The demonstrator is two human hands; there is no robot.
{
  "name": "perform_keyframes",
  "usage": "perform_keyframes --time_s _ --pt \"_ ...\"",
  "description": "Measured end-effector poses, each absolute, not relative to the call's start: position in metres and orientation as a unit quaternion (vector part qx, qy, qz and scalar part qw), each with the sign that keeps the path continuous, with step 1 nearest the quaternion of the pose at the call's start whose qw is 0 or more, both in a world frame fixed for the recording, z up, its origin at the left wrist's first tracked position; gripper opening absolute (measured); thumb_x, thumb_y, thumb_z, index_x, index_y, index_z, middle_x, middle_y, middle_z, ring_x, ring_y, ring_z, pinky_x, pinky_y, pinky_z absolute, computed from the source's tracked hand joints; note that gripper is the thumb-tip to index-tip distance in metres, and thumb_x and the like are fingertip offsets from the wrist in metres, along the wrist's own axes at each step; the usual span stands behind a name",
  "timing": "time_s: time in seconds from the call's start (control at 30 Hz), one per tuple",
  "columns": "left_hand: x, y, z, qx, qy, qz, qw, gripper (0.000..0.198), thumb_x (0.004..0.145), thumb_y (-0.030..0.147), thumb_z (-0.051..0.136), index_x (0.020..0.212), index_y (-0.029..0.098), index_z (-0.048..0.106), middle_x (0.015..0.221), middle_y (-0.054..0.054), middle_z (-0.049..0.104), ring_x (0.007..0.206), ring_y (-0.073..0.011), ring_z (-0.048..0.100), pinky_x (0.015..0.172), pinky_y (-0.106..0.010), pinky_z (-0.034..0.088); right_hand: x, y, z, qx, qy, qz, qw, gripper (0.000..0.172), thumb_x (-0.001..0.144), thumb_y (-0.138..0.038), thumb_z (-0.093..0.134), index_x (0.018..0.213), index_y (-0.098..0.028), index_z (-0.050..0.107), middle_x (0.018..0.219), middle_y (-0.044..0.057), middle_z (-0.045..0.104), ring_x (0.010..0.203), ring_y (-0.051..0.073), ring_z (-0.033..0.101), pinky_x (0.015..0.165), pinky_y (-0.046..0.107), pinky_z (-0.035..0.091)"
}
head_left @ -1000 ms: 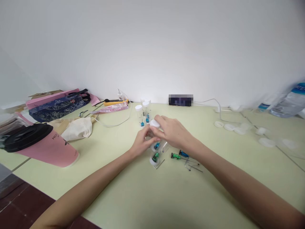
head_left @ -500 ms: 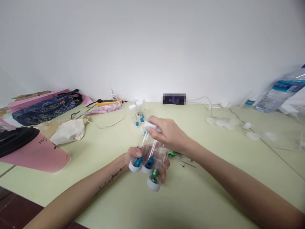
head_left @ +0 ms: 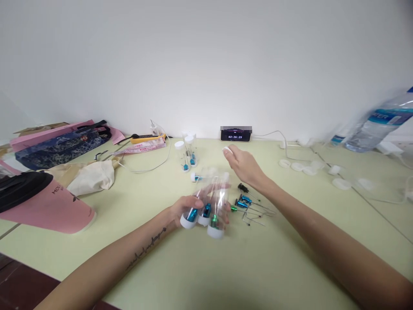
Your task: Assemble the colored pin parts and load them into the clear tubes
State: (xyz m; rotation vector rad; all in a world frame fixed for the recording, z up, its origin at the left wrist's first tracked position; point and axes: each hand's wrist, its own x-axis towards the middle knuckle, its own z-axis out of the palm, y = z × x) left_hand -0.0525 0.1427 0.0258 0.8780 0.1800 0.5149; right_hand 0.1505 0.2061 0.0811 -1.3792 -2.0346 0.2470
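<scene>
Seemingly uncapping, clutching clear tubes (head_left: 221, 199) in a tilted bundle with the left hand (head_left: 185, 206) above the table (head_left: 155, 267), pinching an apparent white cap (head_left: 226, 149) in the right hand (head_left: 243, 165), and probably needing next to lay that aside without spilling.

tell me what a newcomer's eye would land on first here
Probably the clear tubes in the left fingers, near the middle of the view, with blue and green pieces inside by their white ends. Next, the large pink cup with a black lid at the left edge. Then the phone at the back by the wall, lit up with 02:26:29.
</scene>
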Motion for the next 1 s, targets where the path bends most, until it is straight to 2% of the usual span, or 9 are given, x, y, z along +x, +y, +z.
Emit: perform_keyframes --time_s 0.17,0.27,0.4,0.5,0.57,0.63,0.8,0.9,1.0 --pt "-0.063 0.152 0.027 0.409 0.109 0.283 0.861 0.083 0.065 0.030 0.062 0.141 0.022 0.031 0.109 -0.012 0.059 0.093 -0.0284 0.061 0.085 -0.046 0.041 0.230 0.197 0.069 -0.658 -0.739 -0.035 0.138 0.034 0.094 -0.048 0.029 0.095 -0.020 0.049 0.084 0.010 0.066 0.067 0.025 0.058 0.053 0.028 0.027" --pt "-0.066 0.156 0.023 0.405 0.119 0.299 0.856 0.080 0.066 0.030 0.063 0.140 0.022 0.033 0.110 -0.012 0.059 0.095 -0.0292 0.061 0.087 -0.047 0.040 0.288 0.178 0.053 -0.713 -0.692 -0.092 0.064 0.032 0.092 -0.048 0.034 0.087 -0.020 0.048 0.083 0.013 0.064 0.064 0.026 0.058 0.052 0.030 0.024" --pt "-0.061 0.156 0.022 0.404 0.130 0.312 0.850 0.074 0.069 0.028 0.062 0.138 0.024 0.036 0.112 -0.012 0.059 0.097 -0.0285 0.061 0.089 -0.047 0.040 0.341 0.154 0.032 -0.690 -0.704 -0.135 0.099 0.023 0.092 -0.039 0.040 0.077 -0.023 0.046 0.075 0.012 0.059 0.060 0.023 0.054 0.051 0.033 0.023" --pt "-0.056 0.154 0.025 0.414 0.128 0.309 0.846 0.075 0.068 0.027 0.062 0.138 0.023 0.036 0.111 -0.012 0.059 0.097 -0.0299 0.061 0.088 -0.047 0.041 0.346 0.149 0.025 -0.648 -0.713 -0.209 0.167 0.008 0.086 -0.025 0.051 0.079 -0.024 0.052 0.081 0.015 0.057 0.079 0.032 0.056 0.056 0.036 0.026" --pt "-0.054 0.154 0.027 0.419 0.124 0.302 0.847 0.076 0.067 0.027 0.062 0.138 0.022 0.035 0.109 -0.012 0.060 0.097 -0.0303 0.061 0.088 -0.048 0.040 0.328 0.149 0.031 -0.605 -0.737 -0.229 0.194 0.012 0.087 -0.020 0.047 0.091 -0.023 0.057 0.098 0.019 0.059 0.095 0.037 0.053 0.063 0.039 0.031" --pt "-0.054 0.154 0.027 0.424 0.119 0.288 0.850 0.077 0.066 0.028 0.063 0.138 0.021 0.035 0.108 -0.012 0.060 0.095 -0.0297 0.061 0.088 -0.047 0.040 0.296 0.147 0.045 -0.573 -0.772 -0.172 0.216 0.021 0.091 -0.021 0.040 0.098 -0.021 0.059 0.104 0.019 0.059 0.097 0.035 0.053 0.068 0.041 0.036" --pt "-0.055 0.153 0.026 0.463 0.104 0.225 0.851 0.083 0.062 0.033 0.064 0.138 0.020 0.034 0.106 -0.013 0.061 0.088 -0.0295 0.063 0.081 -0.045 0.043 0.205 0.138 0.087 -0.470 -0.787 0.283 0.282 0.031 0.092 -0.046 0.045 0.109 -0.024 0.060 0.099 0.006 0.062 0.080 0.018 0.057 0.067 0.029 0.043" --pt "-0.056 0.150 0.029 0.505 0.118 0.180 0.836 0.082 0.060 0.031 0.067 0.136 0.021 0.037 0.104 -0.012 0.062 0.085 -0.0295 0.064 0.077 -0.044 0.045 0.181 0.138 0.092 -0.393 -0.735 0.511 0.208 0.040 0.089 -0.055 0.048 0.099 -0.019 0.062 0.063 -0.001 0.057 0.049 0.009 0.042 0.049 0.023 0.033" --pt "-0.056 0.149 0.040 0.552 0.149 0.138 0.809 0.068 0.060 0.027 0.069 0.124 0.021 0.048 0.100 -0.009 0.064 0.085 -0.0273 0.064 0.076 -0.042 0.047 0.179 0.142 0.084 -0.342 -0.667 0.655 0.095 0.044 0.088 -0.057 0.049 0.078 -0.015 0.061 0.042 -0.006 0.046 0.036 0.004 0.023 0.040 0.022 0.021"
